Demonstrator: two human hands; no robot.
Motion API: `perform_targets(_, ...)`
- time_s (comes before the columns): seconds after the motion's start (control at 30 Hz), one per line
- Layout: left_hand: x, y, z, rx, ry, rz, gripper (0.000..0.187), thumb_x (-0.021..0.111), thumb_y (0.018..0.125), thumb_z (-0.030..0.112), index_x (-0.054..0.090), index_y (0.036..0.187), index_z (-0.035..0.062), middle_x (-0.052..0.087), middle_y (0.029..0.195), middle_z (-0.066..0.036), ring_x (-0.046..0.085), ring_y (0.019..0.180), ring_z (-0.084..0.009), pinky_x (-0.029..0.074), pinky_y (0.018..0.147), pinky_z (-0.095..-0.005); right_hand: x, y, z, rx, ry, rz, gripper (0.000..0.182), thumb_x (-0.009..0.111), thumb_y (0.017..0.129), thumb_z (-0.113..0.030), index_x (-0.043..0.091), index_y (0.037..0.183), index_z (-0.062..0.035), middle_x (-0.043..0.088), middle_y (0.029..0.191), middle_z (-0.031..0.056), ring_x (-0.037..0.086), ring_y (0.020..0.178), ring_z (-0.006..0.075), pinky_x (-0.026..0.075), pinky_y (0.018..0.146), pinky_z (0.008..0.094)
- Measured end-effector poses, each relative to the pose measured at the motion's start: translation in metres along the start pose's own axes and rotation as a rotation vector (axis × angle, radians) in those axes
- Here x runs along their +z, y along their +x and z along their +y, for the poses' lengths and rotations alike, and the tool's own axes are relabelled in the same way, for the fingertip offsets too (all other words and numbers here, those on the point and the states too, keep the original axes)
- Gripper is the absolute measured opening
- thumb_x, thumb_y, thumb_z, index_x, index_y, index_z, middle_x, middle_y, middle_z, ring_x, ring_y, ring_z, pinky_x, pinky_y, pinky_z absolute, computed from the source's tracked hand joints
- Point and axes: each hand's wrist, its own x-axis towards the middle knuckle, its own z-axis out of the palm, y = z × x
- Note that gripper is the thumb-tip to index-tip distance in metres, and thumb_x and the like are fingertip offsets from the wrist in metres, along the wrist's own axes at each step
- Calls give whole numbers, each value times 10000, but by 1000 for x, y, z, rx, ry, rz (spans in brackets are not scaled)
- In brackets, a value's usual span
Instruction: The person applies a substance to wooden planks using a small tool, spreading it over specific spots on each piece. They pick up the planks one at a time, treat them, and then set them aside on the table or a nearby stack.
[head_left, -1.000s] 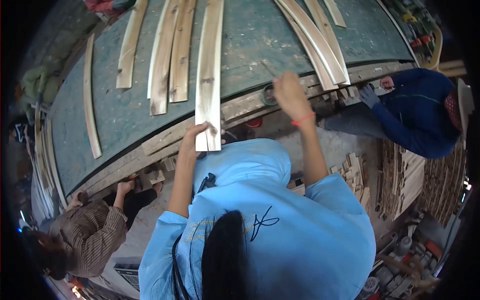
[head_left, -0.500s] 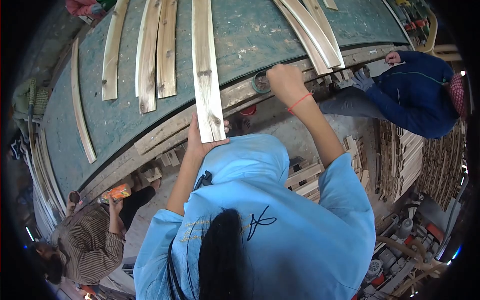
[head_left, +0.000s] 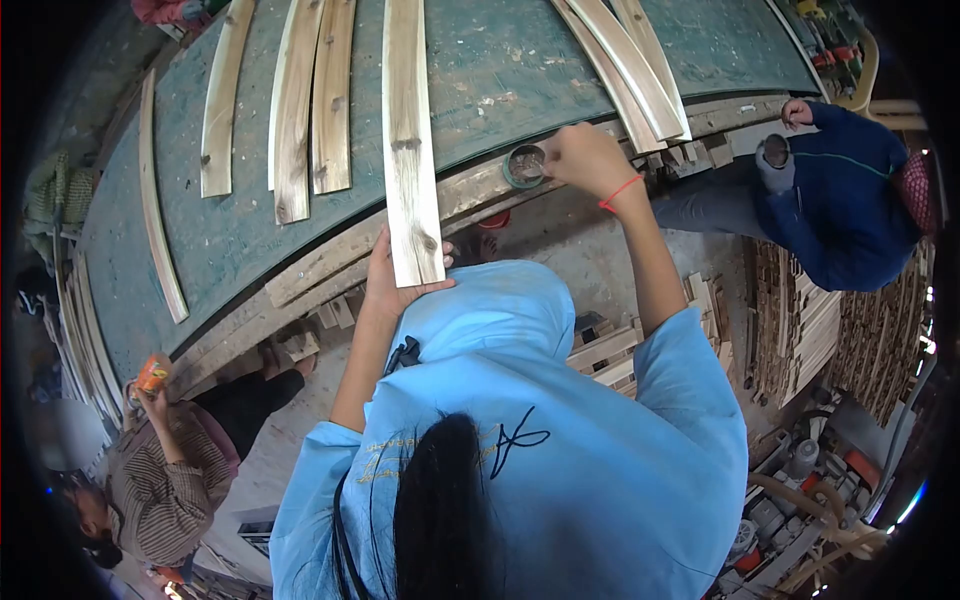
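Note:
A long pale wooden board (head_left: 408, 190) with dark knots lies across the table's edge, its near end jutting out toward me. My left hand (head_left: 384, 282) is closed around that end from below, thumb and fingertips at either side. At the table's edge stands a small round tub (head_left: 523, 167) with greyish-brown matter in it. My right hand (head_left: 590, 160) is at the tub's right rim, fingers curled together. Whatever these fingers hold, if anything, is hidden.
More boards (head_left: 333, 100) lie left on the green table (head_left: 480, 75), others (head_left: 625, 70) right. A person in dark blue (head_left: 850, 170) holds a cup at right; another in stripes (head_left: 165, 485) holds an orange bottle (head_left: 153, 373). Stacked wood (head_left: 805, 330) stands beyond.
My right hand has turned and lowered its fingers toward the tub's rim. The left hand and board have barely shifted. The striped person's bottle has moved left; the blue-clad person now holds a cup.

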Motion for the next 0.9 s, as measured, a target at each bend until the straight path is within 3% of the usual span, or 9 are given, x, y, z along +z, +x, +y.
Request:
perform_targets(0.07,10,-2,2,2,-9,-6,781,247,923,655,362,1389,39,515,1211,-331,598,1019,-444,482,801,-694,1,-2,29,29,293,-101,187,714,724,-207,719,745,-21,630,614,151,624,550,258,483,540,365)
perform_targets(0.1,21,-8,2,-5,-72,-19,774,252,929,645,353,1394,35,502,1221,-343,584,1037,-464,456,817,-716,-5,-7,33,26,291,-105,187,714,724,-207,719,745,-21,630,614,151,624,550,258,483,540,365)
perform_targets(0.2,63,-22,6,13,-155,-43,756,259,942,621,339,1403,27,477,1240,-364,557,1067,-502,414,834,-753,-25,-31,20,283,900,-100,177,732,803,-182,714,839,-10,586,629,-15,492,532,41,394,490,206)
perform_targets(0.3,109,-36,13,90,-83,-23,710,257,965,577,352,1390,17,500,1203,-368,565,1062,-491,429,855,-726,-26,-54,-32,260,1179,86,150,729,802,-134,717,860,4,644,728,30,551,570,70,411,495,202)
perform_targets(0.37,122,-33,18,209,41,-17,696,280,969,566,377,1370,6,495,1184,-370,572,1024,-484,414,896,-712,-12,-64,-59,-13,1290,178,110,723,778,-3,710,884,22,651,810,62,586,647,80,447,519,205)
perform_targets(0.4,127,-33,20,216,30,-96,686,267,973,561,385,1359,6,519,1130,-365,608,952,-451,507,812,-642,-7,-66,-71,-24,1292,173,110,723,778,-3,710,884,22,651,810,62,586,647,80,447,519,205)
perform_targets(0.53,134,-36,24,226,13,-122,675,262,978,549,384,1358,5,526,1105,-369,622,916,-425,565,695,-581,0,-67,-94,-158,1024,470,173,721,735,91,702,897,34,640,842,88,623,701,113,501,577,225)
perform_targets(0.6,142,-37,21,275,141,-9,674,224,989,538,399,1326,-20,592,1087,-295,673,847,-371,600,601,-481,0,-65,-101,-193,935,535,180,728,726,95,701,893,33,637,847,92,632,699,126,513,590,231)
perform_targets(0.9,152,-34,14,335,-100,76,621,300,988,497,390,1338,-8,600,1103,-279,666,850,-439,588,591,-574,-13,-70,-108,-259,726,527,171,745,722,36,697,879,-12,604,842,84,616,668,157,485,550,261)
